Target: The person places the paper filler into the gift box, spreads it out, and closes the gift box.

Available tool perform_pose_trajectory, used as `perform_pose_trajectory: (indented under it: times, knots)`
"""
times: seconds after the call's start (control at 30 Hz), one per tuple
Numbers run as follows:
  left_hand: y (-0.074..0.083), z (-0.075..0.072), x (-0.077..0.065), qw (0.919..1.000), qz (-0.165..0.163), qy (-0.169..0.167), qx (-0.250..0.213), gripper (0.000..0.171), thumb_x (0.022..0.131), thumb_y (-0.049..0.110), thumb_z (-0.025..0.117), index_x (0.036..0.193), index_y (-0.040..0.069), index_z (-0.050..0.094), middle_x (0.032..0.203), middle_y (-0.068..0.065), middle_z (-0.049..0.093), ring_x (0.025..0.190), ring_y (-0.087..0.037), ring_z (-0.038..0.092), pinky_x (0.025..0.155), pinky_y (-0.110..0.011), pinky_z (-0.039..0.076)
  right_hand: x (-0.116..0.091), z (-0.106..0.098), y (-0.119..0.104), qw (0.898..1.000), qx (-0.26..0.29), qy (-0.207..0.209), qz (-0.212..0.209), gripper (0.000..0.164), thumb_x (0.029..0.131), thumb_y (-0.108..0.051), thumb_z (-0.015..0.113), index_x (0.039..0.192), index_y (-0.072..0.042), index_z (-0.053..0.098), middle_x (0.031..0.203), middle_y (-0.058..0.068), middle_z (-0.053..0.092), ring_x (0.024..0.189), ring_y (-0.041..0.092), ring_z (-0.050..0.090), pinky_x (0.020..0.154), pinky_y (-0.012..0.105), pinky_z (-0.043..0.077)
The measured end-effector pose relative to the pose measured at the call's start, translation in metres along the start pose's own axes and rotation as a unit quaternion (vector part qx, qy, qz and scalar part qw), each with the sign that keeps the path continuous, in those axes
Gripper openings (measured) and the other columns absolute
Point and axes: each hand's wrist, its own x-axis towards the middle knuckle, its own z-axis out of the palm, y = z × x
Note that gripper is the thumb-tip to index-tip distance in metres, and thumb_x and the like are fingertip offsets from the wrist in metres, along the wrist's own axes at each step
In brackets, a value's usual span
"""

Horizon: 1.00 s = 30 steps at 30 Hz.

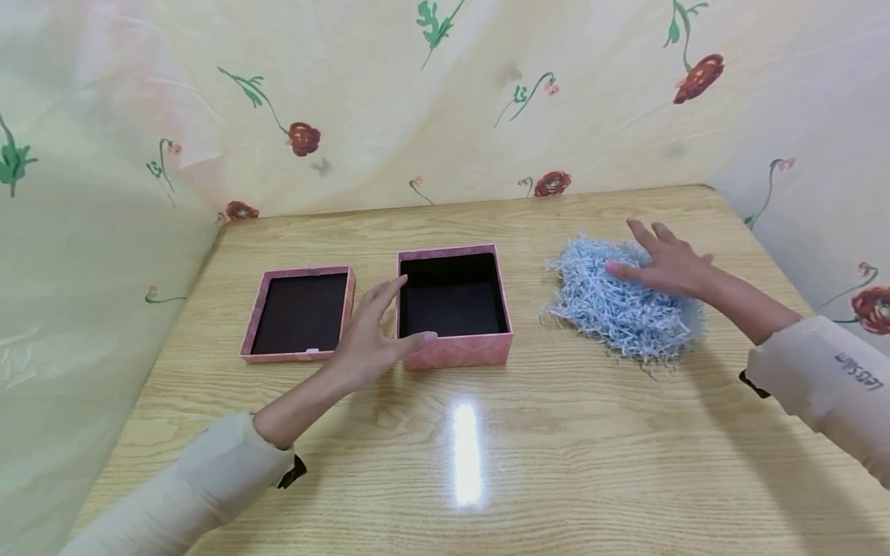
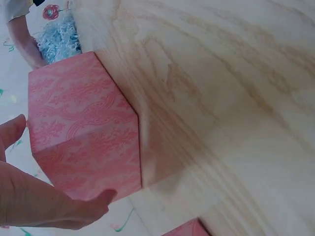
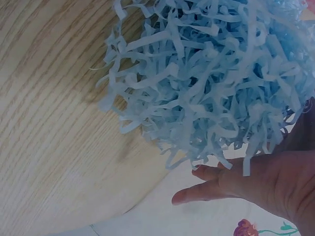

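The left hand [image 1: 368,340] is held with fingers and thumb spread around the near left corner of a deep, square, black-lined pink box [image 1: 459,352]; whether the box is touched by the fingertips cannot be told. The right hand [image 1: 670,266] is held, fingers also spread, over a loose heap of pale blue shredded paper [image 1: 619,309], which is set to the right of the box, well apart from it; contact with the strands cannot be made out. In the left wrist view, the outer walls of the box are seen to be patterned with swirls. Just left of the box, a shallow, square, black-lined pink tray [image 1: 300,315] is laid flat. All are supported by a pale wood-grained table [image 1: 570,432], on which a bright reflection is cast on the near side of the box. Beyond the box, the table is backed by a cream flower-printed sheet [image 1: 375,100].
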Motion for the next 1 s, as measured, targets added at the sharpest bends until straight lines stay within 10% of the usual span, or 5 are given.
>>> perform_pose_trajectory:
  times: [0.37,1.0]
  knots:
    - [-0.005,0.003,0.0,0.9952,-0.061,-0.021,-0.074,0.087,0.081,0.037,0.078,0.151,0.031,0.028,0.155,-0.003,0.026,0.132,-0.035,0.041,0.089,-0.045,0.052,0.001,0.005,-0.002,0.999,0.028,0.016,-0.044,0.098,0.092,-0.055,0.054,0.154,-0.012,-0.009,0.154,0.032,-0.013,0.135,0.061,-0.007,0.09,0.084,0.003]
    - [-0.005,0.004,0.0,0.9914,-0.085,-0.02,-0.097,0.087,0.079,0.034,0.081,0.149,0.035,0.029,0.154,-0.006,0.028,0.13,-0.035,0.043,0.09,-0.045,0.051,0.002,0.014,-0.002,0.996,0.025,-0.009,-0.089,0.107,0.087,-0.044,0.067,0.154,-0.009,-0.009,0.151,0.038,-0.004,0.133,0.063,-0.001,0.095,0.079,0.009]
